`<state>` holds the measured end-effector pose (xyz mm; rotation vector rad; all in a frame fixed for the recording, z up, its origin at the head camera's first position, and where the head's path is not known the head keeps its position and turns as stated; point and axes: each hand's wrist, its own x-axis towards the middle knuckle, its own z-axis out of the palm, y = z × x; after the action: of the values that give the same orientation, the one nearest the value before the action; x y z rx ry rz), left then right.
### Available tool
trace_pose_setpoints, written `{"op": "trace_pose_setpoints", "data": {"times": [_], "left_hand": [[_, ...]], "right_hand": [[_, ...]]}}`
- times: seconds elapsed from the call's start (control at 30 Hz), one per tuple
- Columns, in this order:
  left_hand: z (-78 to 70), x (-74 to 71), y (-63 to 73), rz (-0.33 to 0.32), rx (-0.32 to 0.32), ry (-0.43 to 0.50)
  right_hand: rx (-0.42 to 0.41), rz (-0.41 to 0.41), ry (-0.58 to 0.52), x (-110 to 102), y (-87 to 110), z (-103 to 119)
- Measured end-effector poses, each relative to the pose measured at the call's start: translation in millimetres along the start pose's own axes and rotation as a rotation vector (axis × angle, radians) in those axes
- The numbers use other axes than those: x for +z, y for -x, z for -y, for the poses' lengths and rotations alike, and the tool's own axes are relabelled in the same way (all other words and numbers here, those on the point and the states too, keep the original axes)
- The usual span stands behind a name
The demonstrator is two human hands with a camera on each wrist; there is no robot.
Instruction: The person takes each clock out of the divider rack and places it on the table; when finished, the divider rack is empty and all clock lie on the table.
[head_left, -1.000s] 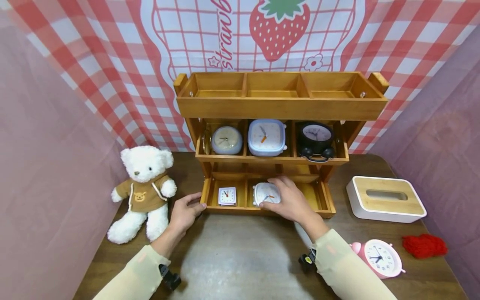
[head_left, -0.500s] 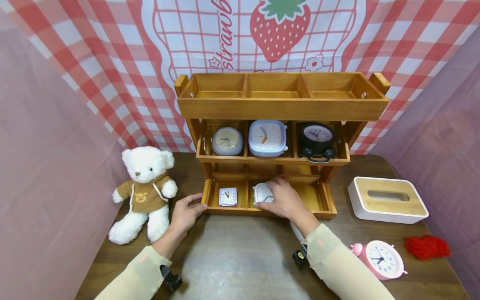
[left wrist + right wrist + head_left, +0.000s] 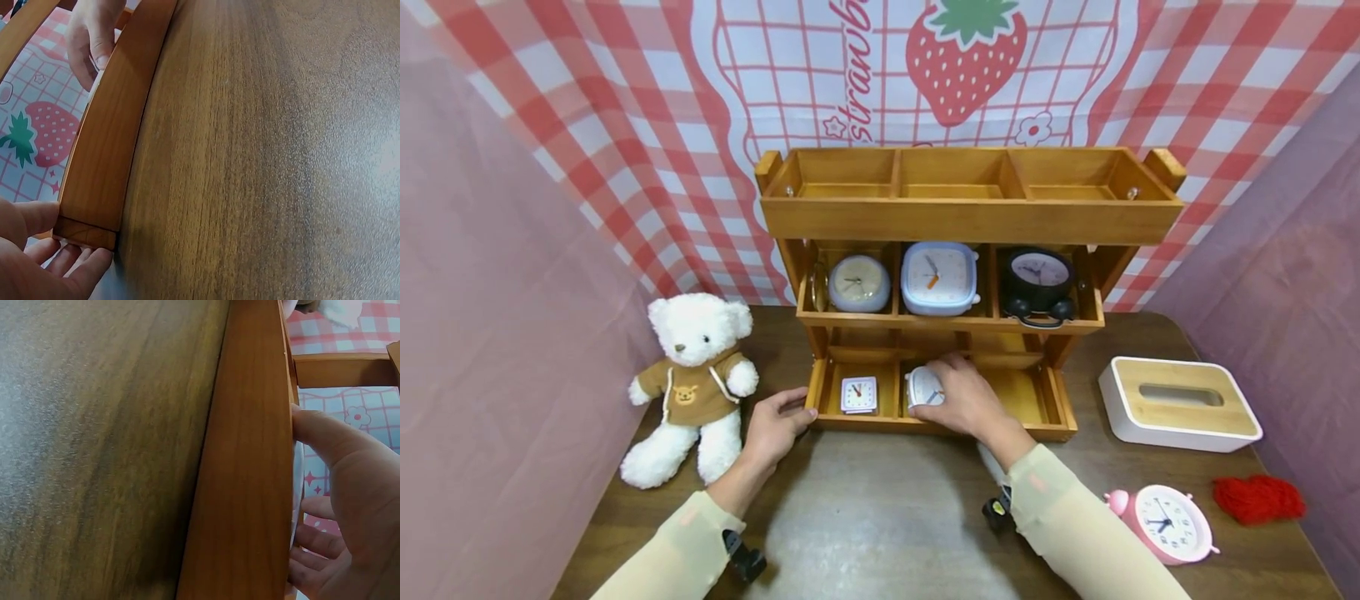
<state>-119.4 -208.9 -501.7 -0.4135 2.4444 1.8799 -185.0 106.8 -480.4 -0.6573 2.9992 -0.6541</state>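
Note:
In the head view, my right hand (image 3: pixel 964 398) holds a small white alarm clock (image 3: pixel 922 387) in the middle compartment of the wooden shelf's bottom tray. The palm and fingers cover the right part of its face. My left hand (image 3: pixel 777 427) grips the left front corner of that wooden shelf (image 3: pixel 970 221). The left wrist view shows the thumb on the tray's upper edge and the other fingers (image 3: pixel 94 269) against its end. A small square lilac clock (image 3: pixel 858 394) leans in the left bottom compartment, between the hands.
Across the middle tier stand a round blue clock (image 3: pixel 859 284), a light blue clock (image 3: pixel 939 279) and a black clock (image 3: pixel 1037 283). A white teddy bear (image 3: pixel 692 387) sits left. Rightward are a tissue box (image 3: pixel 1180 404), a pink alarm clock (image 3: pixel 1172 525) and red yarn (image 3: pixel 1258 499).
My right hand has moved slightly left and now covers more of the white alarm clock's face; the clock has shifted a little left in its compartment. My left hand stays at the shelf corner.

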Motion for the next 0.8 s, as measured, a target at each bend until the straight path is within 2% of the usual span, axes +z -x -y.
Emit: {"op": "trace_pose_setpoints", "data": {"times": [0.47,0.8], "left_hand": [[2.0,-0.1,1.0,0.005,0.008,0.003],[1.6,0.0,2.1,0.0,0.012,0.021]], "right_hand": [[-0.024,-0.033,-0.036,6.7,-1.9,-0.1],[-0.053,-0.193,-0.117,6.0,-0.1,-5.7]]}}
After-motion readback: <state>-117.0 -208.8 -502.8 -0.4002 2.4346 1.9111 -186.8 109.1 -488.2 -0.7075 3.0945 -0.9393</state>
